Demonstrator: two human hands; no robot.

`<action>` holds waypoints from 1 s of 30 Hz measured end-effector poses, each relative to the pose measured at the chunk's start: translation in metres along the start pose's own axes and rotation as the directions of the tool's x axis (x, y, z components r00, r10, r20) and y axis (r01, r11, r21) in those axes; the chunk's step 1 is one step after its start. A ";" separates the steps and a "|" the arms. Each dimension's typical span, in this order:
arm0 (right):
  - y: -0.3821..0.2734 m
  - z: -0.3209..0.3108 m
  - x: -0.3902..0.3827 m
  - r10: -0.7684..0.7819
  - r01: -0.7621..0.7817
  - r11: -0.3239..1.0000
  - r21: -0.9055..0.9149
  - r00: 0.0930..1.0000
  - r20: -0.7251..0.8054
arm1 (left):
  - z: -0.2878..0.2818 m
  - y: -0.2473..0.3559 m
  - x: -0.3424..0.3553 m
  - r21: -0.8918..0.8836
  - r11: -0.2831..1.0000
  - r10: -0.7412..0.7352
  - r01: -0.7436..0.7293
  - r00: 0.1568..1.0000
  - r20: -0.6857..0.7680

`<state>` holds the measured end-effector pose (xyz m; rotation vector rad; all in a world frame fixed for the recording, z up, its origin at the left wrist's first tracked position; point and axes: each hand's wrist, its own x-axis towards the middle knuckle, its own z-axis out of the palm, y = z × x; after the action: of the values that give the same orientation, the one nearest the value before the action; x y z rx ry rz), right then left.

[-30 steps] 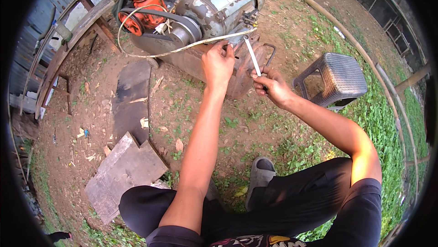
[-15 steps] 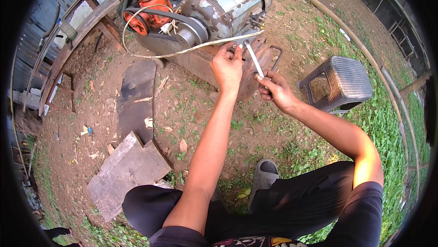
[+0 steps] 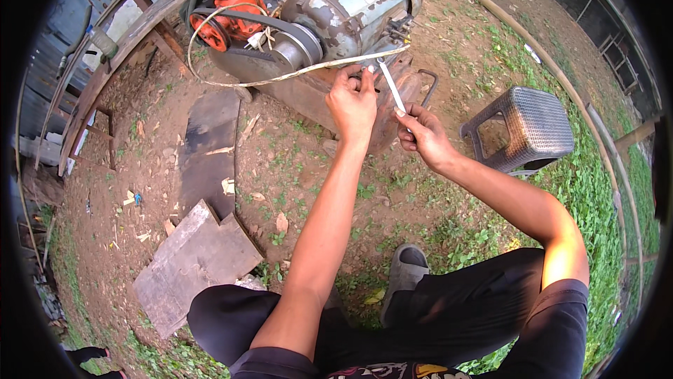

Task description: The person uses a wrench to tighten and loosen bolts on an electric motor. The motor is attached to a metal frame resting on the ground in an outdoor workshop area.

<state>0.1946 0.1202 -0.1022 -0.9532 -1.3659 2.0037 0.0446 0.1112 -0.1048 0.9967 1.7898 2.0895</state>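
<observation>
The right hand (image 3: 420, 137) pinches the lower end of a white strip (image 3: 390, 85), just right of centre in the upper frame. The left hand (image 3: 352, 102), fingers curled shut, presses on the strip's upper end against the grey motor (image 3: 350, 11). A pale cord (image 3: 280, 78) loops leftward. A woven stool (image 3: 526, 127) stands at right.

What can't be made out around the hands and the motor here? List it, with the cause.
- Head view: what the left hand touches on the grey motor; the hand itself covers it.
- Lower end of the white strip: hidden in the right hand.
- Motor terminals: too small.
- Orange engine: top cut by the rim.
</observation>
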 end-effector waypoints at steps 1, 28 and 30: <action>0.001 -0.001 0.000 0.003 -0.003 1.000 0.003 1.000 -0.004 | 0.000 0.003 -0.001 -0.007 1.000 -0.010 0.010 1.000 -0.002; 0.006 0.000 -0.004 -0.058 0.052 0.996 -0.074 0.995 -0.085 | -0.017 -0.030 -0.018 -0.647 0.740 -0.340 0.184 0.932 -0.124; 0.008 0.001 -0.004 -0.075 0.066 0.992 -0.103 0.994 -0.083 | -0.022 -0.036 -0.017 -0.679 0.697 -0.414 0.232 0.903 -0.116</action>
<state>0.1962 0.1136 -0.1083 -1.0099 -1.4433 1.8353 0.0346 0.0922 -0.1453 0.1915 1.0347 2.3912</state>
